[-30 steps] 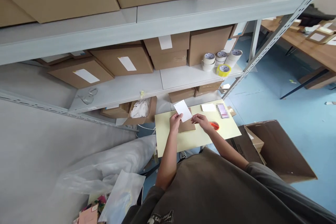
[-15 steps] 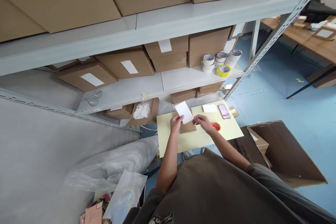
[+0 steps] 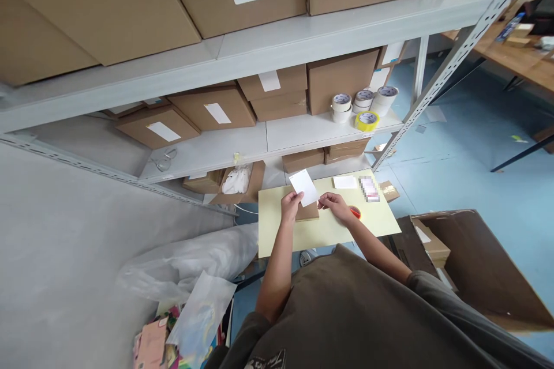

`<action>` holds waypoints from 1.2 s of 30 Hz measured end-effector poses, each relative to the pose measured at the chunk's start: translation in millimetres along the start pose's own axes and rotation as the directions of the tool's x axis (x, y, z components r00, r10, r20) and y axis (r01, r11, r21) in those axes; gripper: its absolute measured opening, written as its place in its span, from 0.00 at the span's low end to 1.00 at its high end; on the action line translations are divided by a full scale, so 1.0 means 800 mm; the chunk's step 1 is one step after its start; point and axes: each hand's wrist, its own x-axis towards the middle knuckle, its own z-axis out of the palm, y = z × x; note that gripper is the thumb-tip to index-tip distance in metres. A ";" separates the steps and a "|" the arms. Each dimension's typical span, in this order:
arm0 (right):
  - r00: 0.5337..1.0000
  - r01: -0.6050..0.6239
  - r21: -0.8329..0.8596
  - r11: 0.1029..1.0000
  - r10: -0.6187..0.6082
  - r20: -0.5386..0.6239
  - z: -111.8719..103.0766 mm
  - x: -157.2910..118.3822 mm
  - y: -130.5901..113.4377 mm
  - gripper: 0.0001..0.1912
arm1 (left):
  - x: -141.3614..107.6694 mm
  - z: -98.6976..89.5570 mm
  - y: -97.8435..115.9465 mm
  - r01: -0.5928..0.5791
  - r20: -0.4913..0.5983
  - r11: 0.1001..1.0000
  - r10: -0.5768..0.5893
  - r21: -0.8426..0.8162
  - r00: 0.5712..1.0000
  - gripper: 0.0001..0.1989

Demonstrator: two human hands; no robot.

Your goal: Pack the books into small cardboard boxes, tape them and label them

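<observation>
A white rectangular sheet (image 3: 304, 187), which looks like a label, is pinched at its lower left edge by my left hand (image 3: 289, 206). Close by the sheet's lower right corner is my right hand (image 3: 334, 206), thumb and fingers pressed together; whatever lies between them is too small to make out. Under the sheet, a flat brown cardboard box (image 3: 308, 212) rests on the pale yellow tabletop (image 3: 277, 236). Partly behind my right wrist lies a red-orange roll (image 3: 355, 211). A stack of white sheets (image 3: 345, 182) and a pixelated item (image 3: 369, 189) lie farther back.
Metal shelving (image 3: 242, 147) with cardboard boxes stands in front. Tape rolls (image 3: 367, 121) sit on its middle shelf. A large open carton (image 3: 489, 277) is on the floor at right, holding smaller boxes. Translucent plastic wrap (image 3: 194, 259) bulges at left.
The camera view has shifted slightly. My left hand still holds the sheet, and my right hand stays pinched near its corner, with little visible movement.
</observation>
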 end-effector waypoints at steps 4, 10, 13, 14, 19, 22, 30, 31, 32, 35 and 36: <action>1.000 -0.012 0.039 0.999 0.013 -0.004 -0.009 -0.006 -0.005 0.16 | -0.007 0.011 0.003 0.005 -0.023 1.000 -0.006 -0.012 1.000 0.24; 1.000 0.007 0.039 0.999 -0.007 0.009 -0.026 -0.007 -0.005 0.16 | -0.017 0.030 0.000 -0.011 -0.030 1.000 0.012 0.021 0.999 0.24; 1.000 0.004 0.045 0.999 -0.005 0.018 -0.036 -0.007 -0.003 0.17 | -0.022 0.039 -0.003 -0.024 -0.040 0.999 0.025 0.028 0.999 0.24; 1.000 -0.001 0.053 0.999 0.000 0.018 -0.039 -0.007 -0.002 0.17 | -0.023 0.042 -0.004 -0.025 -0.046 0.999 0.026 0.030 0.999 0.24; 1.000 -0.027 0.082 0.996 0.026 0.015 -0.057 -0.009 -0.005 0.18 | -0.028 0.056 -0.005 -0.025 -0.041 1.000 0.025 0.012 0.999 0.25; 0.999 -0.017 0.074 0.997 0.015 0.034 -0.065 -0.011 -0.008 0.18 | -0.031 0.064 -0.006 -0.030 -0.040 1.000 0.030 0.008 0.999 0.25; 0.998 0.026 0.072 0.997 -0.030 0.056 -0.083 -0.020 -0.014 0.18 | -0.033 0.083 -0.019 -0.031 -0.016 0.999 0.032 0.043 0.999 0.25; 0.998 0.032 0.074 0.997 -0.037 0.059 -0.084 -0.021 -0.015 0.18 | -0.033 0.085 -0.020 -0.025 -0.009 0.998 0.026 0.060 1.000 0.25; 0.997 0.038 0.077 0.996 -0.043 0.062 -0.085 -0.023 -0.017 0.18 | -0.034 0.088 -0.021 -0.023 -0.015 0.995 0.024 0.094 1.000 0.26; 0.995 0.069 0.092 0.993 -0.075 0.060 -0.089 -0.026 -0.022 0.16 | -0.040 0.098 -0.020 -0.069 -0.091 0.953 0.099 0.295 0.991 0.32; 0.994 0.085 0.096 0.992 -0.091 0.057 -0.089 -0.026 -0.023 0.16 | -0.043 0.103 -0.018 -0.096 -0.091 0.929 0.137 0.358 0.986 0.31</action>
